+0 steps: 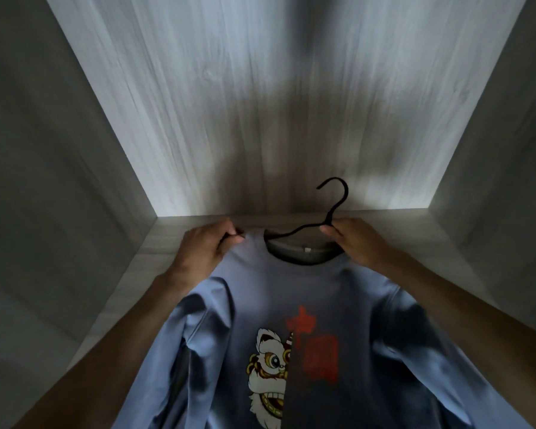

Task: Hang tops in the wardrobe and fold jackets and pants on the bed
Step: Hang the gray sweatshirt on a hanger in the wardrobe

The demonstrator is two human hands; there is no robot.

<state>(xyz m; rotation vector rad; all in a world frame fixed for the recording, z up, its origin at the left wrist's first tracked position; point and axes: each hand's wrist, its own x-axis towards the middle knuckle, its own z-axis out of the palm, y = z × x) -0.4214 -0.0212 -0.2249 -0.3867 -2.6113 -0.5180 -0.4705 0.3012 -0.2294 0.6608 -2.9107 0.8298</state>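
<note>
- Left grip [203, 246]: bare arm reaches forward from the lower left, back of hand up, thumb and fingers pinching the shirt [322, 305] shoulder.
- Right grip [351, 243]: bare arm reaches from the lower right, fingers curled, thumb and forefinger pinching the hanger [338, 205].

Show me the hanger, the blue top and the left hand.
hanger [347, 191], head view, on its hook.
blue top [338, 289], head view, chest below collar.
left hand [203, 246], head view, back of hand.
</note>
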